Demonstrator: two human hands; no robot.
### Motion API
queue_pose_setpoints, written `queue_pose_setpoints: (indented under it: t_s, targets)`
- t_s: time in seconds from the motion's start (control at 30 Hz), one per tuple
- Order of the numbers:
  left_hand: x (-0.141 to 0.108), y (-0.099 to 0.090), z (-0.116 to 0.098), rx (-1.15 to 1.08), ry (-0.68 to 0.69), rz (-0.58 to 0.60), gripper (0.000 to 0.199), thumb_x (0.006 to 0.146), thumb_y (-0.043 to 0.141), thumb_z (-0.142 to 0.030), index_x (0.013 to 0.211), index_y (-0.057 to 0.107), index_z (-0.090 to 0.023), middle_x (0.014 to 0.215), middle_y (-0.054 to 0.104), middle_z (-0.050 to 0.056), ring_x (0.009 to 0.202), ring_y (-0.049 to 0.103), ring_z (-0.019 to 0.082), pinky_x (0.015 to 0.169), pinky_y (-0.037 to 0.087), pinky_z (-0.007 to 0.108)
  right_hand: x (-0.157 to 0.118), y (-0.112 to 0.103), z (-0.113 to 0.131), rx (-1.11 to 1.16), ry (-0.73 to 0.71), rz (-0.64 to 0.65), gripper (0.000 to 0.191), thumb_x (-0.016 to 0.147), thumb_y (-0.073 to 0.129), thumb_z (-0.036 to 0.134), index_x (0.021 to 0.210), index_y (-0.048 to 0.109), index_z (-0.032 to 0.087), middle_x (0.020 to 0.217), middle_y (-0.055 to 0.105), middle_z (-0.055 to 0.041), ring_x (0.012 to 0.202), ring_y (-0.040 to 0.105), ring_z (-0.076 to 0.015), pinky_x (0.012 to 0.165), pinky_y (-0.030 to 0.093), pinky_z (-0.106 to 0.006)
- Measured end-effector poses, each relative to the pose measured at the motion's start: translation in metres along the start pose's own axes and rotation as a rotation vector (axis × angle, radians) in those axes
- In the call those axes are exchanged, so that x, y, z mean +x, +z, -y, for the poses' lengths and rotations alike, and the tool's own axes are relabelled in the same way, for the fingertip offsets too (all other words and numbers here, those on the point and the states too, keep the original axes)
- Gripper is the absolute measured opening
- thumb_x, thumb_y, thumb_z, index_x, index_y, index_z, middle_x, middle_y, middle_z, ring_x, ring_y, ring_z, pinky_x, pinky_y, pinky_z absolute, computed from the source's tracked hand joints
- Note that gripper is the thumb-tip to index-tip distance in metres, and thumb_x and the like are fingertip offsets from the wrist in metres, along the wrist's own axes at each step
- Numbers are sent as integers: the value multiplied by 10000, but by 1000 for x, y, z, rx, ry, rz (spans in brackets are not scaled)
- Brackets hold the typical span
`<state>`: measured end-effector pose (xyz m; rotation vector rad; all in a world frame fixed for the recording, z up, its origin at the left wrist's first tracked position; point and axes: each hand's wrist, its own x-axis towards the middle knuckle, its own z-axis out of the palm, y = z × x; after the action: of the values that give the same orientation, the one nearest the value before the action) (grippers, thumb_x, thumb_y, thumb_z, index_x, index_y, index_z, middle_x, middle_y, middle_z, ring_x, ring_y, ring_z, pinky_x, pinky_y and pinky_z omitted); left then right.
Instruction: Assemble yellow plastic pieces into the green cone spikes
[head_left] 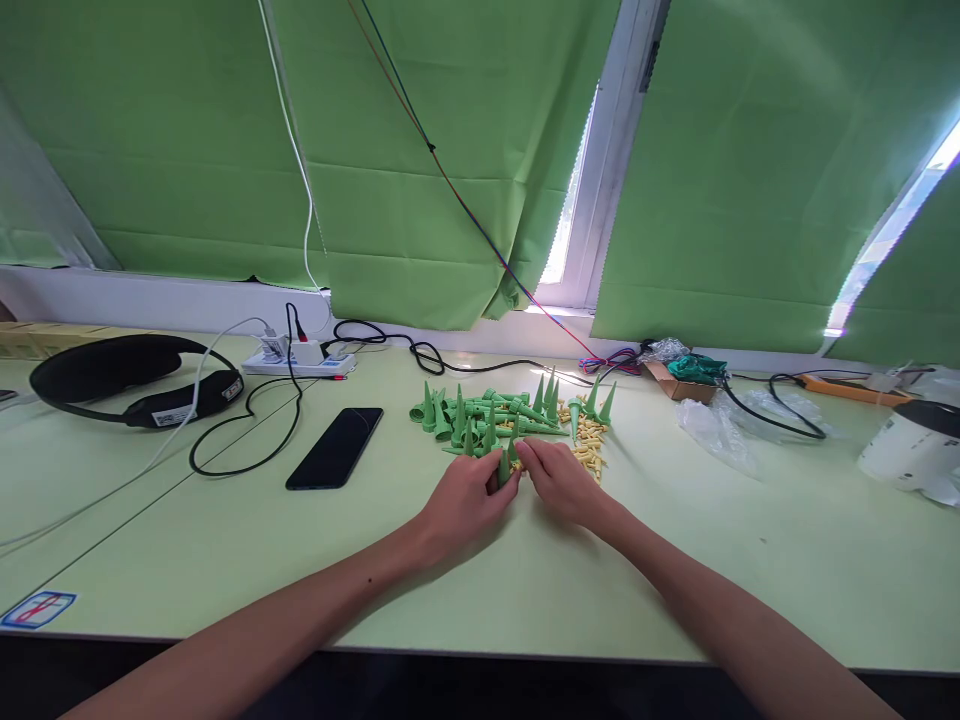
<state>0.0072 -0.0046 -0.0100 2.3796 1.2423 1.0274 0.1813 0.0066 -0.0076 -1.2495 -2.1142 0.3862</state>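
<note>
Green plastic cones (459,412) lie and stand in a heap on the pale green table, several of them upright. Small yellow pieces (591,448) are spread at the heap's right side. My left hand (466,497) is closed around one upright green cone (504,468) at the heap's front edge. Touching or almost touching it from the right is my right hand (556,480), its fingers pinched together by the cone; what they hold, if anything, is too small to name.
A black phone (335,449) lies left of the heap, with a headset (135,385) and a power strip (300,362) beyond. Cables cross the table's back. At the right are a small box (681,384), plastic bags (716,437) and a white cup (910,447).
</note>
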Motion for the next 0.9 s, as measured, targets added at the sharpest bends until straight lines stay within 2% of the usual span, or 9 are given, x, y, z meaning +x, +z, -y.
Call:
queue_pose_setpoints:
  t_s: [0.2,0.53,0.67,0.9]
  targets:
    - [1,-1,0,3,-5,-22,303,913,515,-323,648,469,-183,501,484,-50,463,409,92,503,305,246,-1,2,-3,49,-29,15,368,1037,295,379,709,330,216,633,442,28,583,341,-138,575,256,-278]
    - [-2,0,-2,-15,46,2,249,898,519,-259,663,483,-185,499,461,-61,464,381,85,504,299,246,0,-2,2,26,-32,45,485,1044,265,419,613,292,197,554,356,33,549,275,-127,579,223,-297]
    - [-2,0,-2,-19,50,13,249,892,521,-250,656,477,-186,501,457,-61,465,380,86,504,296,247,1,-2,1,32,-19,50,509,1040,265,446,598,284,194,542,366,31,541,286,-124,580,231,-295]
    - [0,-1,0,-16,27,-11,279,913,511,-300,661,473,-187,509,462,-59,471,382,90,513,297,249,1,1,-2,57,-4,-24,414,1032,305,415,672,326,211,594,426,33,559,336,-128,565,259,-279]
